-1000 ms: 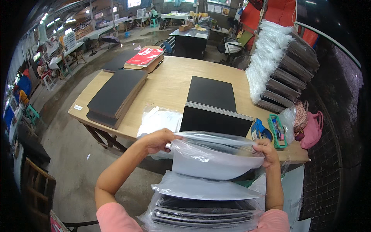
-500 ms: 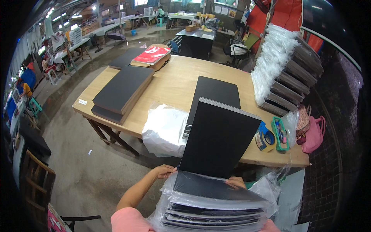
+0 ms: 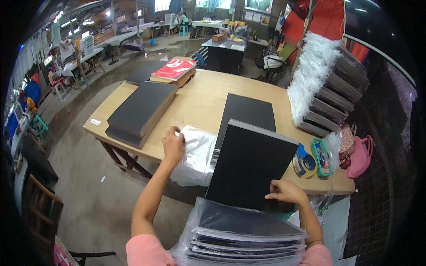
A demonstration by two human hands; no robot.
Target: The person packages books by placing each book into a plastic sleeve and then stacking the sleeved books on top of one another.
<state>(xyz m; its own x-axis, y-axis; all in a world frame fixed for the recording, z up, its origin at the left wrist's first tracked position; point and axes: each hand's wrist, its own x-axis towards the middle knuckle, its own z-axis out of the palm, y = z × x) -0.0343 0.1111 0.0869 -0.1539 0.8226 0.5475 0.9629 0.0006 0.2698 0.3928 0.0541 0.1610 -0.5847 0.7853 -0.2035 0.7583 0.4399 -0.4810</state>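
Nearest the person, a stack of bagged black boards (image 3: pixel 248 235) sits low in the view, each one in a clear plastic sleeve. Just above it the right hand (image 3: pixel 286 191) has its grip pinched on the lower edge of a black board (image 3: pixel 250 170), which stands tilted up, its foot on the stack and its top leaning toward the worktop (image 3: pixel 199 102). To the left, the left hand (image 3: pixel 173 144) reaches out over the worktop's near edge, fingers closed on the top of a pile of clear plastic bags (image 3: pixel 193 155) that hangs partly over that edge. Just right of the board lie a blue tape dispenser (image 3: pixel 304 162) and a small green tray (image 3: pixel 321 157). Further back, a flat black sheet (image 3: pixel 248 113) lies in the middle of the worktop, and a pile of dark boards (image 3: pixel 140 113) rests toward its left end. At the right end a tall stack of bagged boards (image 3: pixel 328 84) rises, and a red-topped stack (image 3: pixel 174 71) sits at the far left corner.
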